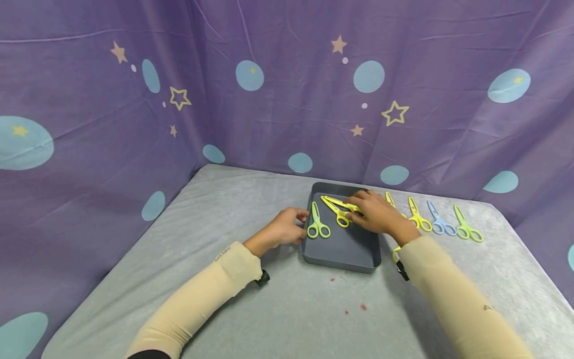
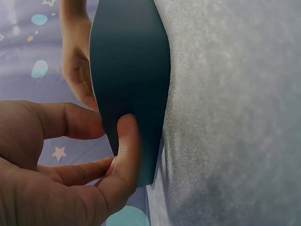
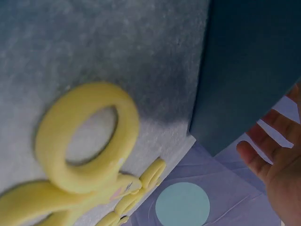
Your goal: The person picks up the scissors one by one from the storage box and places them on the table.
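My left hand is at the left wall of a grey tray. The left wrist view shows its fingers pinching that wall, one against the outside and others at the rim. Above the tray's right half, my right hand pinches yellow plastic scissors, their handles partly hidden by its fingers. Another yellow pair of scissors lies close beneath, blade tips together at the left. Green scissors rest along the tray's left side, points away from me.
Right of the tray stand more scissors in a row: yellow ones, a blue pair and a green pair. A yellow handle loop shows near my right wrist. A purple curtain hangs behind the grey cloth-covered table.
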Tool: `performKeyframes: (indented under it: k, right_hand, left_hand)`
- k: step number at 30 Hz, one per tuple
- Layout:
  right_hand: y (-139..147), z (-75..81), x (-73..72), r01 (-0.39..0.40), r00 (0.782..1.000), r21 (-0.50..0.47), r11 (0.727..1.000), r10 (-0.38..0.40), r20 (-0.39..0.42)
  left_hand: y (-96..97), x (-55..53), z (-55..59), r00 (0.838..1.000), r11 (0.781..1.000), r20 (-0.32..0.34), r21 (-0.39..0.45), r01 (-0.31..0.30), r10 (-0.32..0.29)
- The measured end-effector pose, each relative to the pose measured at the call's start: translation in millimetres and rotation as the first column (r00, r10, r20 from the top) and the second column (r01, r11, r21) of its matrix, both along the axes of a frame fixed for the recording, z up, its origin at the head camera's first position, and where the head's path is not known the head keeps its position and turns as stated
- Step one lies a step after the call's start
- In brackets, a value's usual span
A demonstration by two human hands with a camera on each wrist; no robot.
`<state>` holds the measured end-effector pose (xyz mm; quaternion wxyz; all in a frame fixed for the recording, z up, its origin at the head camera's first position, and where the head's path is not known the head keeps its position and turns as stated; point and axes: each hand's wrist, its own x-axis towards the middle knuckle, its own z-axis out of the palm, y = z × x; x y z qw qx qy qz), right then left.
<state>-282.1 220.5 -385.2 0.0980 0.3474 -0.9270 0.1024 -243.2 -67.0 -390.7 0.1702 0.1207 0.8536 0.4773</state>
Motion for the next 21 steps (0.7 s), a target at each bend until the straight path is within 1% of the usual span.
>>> performKeyframes:
  k: [4,9,12,15,18,21]
  right_hand:
    - [-3.5,-2.2,-4.1,0.0,1.0,0.016,1.0,0.0,0.028]
    - [-5.2,-3.2,-8.5,-0.009,0.994,0.037,0.999,0.005,0.112]
    - [-7.9,-2.5,-9.9,0.005,0.983,0.077,0.997,-0.019,0.181]
    - [-11.6,-1.7,-11.2,0.028,0.967,0.121,0.992,-0.057,0.249]
    - [-14.5,-2.4,-12.9,0.042,0.951,0.147,0.988,-0.085,0.298]
    - [-15.5,-5.3,-14.5,0.04,0.942,0.167,0.985,-0.093,0.324]
  left_hand:
    - [-0.2,-0.1,-0.6,1.0,1.0,-0.001,0.005,0.0,0.0]
    - [-0.1,0.3,0.2,1.0,1.0,0.0,0.006,0.002,-0.002]
    - [-0.2,0.3,1.2,1.0,1.0,0.0,0.005,0.0,0.0]
    - [-0.3,0.3,1.6,1.0,1.0,0.001,0.007,-0.002,0.002]
    - [-0.5,0.1,1.0,1.0,1.0,0.002,0.011,0.0,0.0]
    - [-0.6,0.1,-0.1,1.0,1.0,0.002,0.014,0.006,-0.006]
